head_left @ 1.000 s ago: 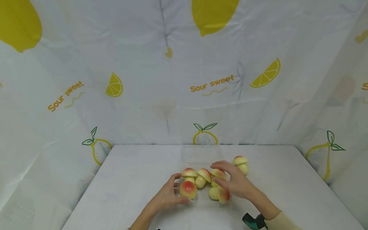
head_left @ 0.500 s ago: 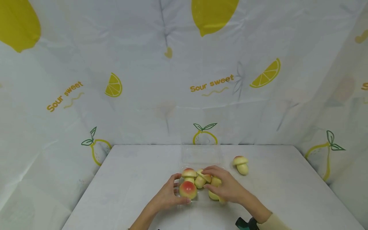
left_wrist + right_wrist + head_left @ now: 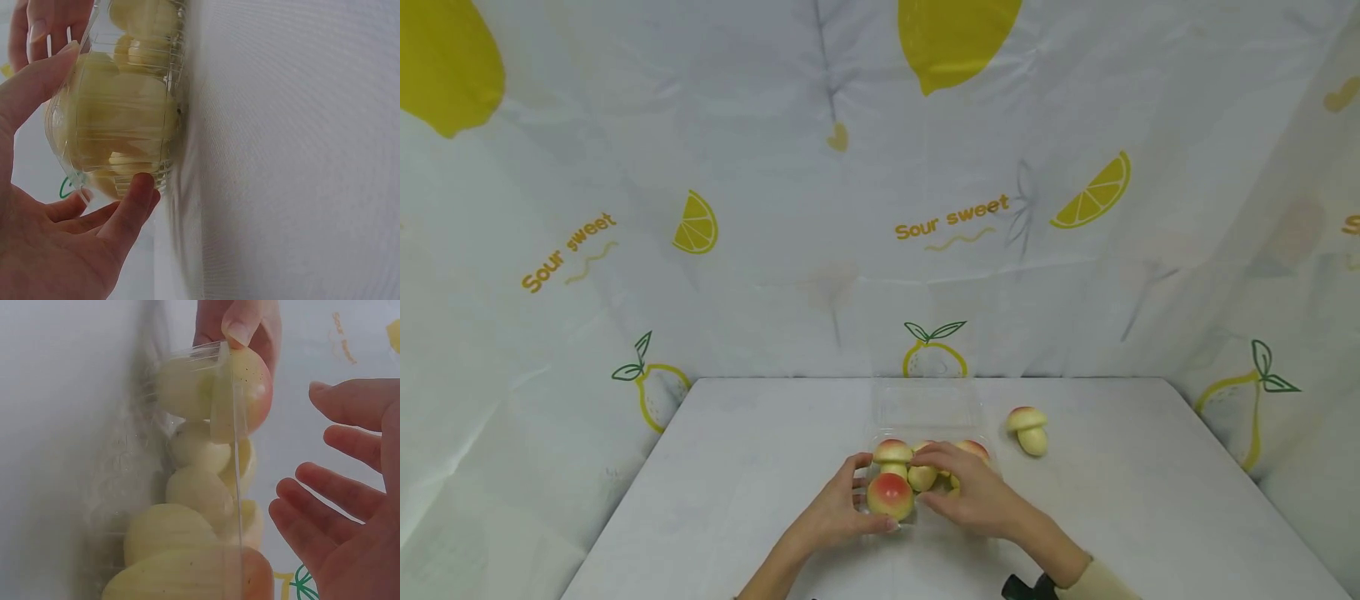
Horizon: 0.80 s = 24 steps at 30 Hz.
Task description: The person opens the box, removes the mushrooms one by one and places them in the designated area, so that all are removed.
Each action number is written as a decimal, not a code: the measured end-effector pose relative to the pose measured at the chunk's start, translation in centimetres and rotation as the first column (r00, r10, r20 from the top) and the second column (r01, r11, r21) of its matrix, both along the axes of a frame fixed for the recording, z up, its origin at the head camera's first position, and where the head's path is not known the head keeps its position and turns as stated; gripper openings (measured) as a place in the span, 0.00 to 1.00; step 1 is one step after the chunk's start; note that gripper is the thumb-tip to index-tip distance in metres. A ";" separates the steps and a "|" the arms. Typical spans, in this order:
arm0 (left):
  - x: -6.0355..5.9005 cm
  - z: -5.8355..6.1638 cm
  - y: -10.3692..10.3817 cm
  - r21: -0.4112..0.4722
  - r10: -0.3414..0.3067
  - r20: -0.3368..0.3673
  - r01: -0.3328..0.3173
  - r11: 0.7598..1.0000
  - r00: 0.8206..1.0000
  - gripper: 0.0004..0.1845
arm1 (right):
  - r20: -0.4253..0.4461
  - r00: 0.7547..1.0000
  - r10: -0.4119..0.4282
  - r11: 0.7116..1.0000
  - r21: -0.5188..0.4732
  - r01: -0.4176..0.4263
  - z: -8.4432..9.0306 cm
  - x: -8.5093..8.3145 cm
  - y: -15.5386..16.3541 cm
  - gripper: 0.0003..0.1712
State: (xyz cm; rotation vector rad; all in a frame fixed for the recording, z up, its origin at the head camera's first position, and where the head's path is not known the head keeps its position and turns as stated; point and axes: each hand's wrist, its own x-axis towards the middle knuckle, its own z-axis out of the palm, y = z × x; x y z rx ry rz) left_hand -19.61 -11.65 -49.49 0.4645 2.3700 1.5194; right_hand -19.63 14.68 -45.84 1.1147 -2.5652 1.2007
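Note:
A clear plastic clamshell box (image 3: 125, 106) holds several pale yellow toy mushrooms with red-tinted caps. One mushroom (image 3: 891, 497) stands cap up at its front left corner. My left hand (image 3: 841, 506) grips the box's left end, thumb at the front and fingers round the far side. Over the right half of the box hovers my right hand (image 3: 976, 496), fingers apart and holding nothing. It partly hides the mushrooms beneath. In the right wrist view, my right hand (image 3: 350, 494) is beside the box rim, apart from the mushrooms (image 3: 200, 494).
The box's transparent lid (image 3: 928, 408) lies folded back toward the rear. Another toy mushroom (image 3: 1027, 430) lies on the white table (image 3: 1120, 500) to the right of the box. A lemon-printed curtain (image 3: 790, 250) hangs behind the table.
My right hand has moved left and slightly toward me across the box. A mushroom at the back right shows again behind it. The left hand keeps its place on the box.

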 end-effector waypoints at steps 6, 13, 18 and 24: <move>-0.1 0.0 0.0 0.005 -0.004 0.002 0.004 1.000 1.000 0.53 | 0.026 0.998 0.051 0.999 -0.005 -0.051 -0.2 -0.1 -0.7 0.21; 0.0 0.1 0.0 0.008 -0.001 0.001 0.001 1.000 1.000 0.53 | 0.058 0.996 0.073 0.997 -0.006 -0.072 -0.8 -0.2 -1.3 0.23; 0.0 0.1 -0.1 0.009 -0.002 -0.004 0.002 1.000 1.000 0.53 | 0.116 0.990 0.082 0.997 -0.001 -0.082 -1.1 -0.2 -1.7 0.22; 0.0 0.1 -0.1 0.015 -0.003 -0.005 0.003 1.000 1.000 0.53 | 0.124 0.989 0.077 0.997 0.013 -0.079 -1.2 -0.2 -2.1 0.23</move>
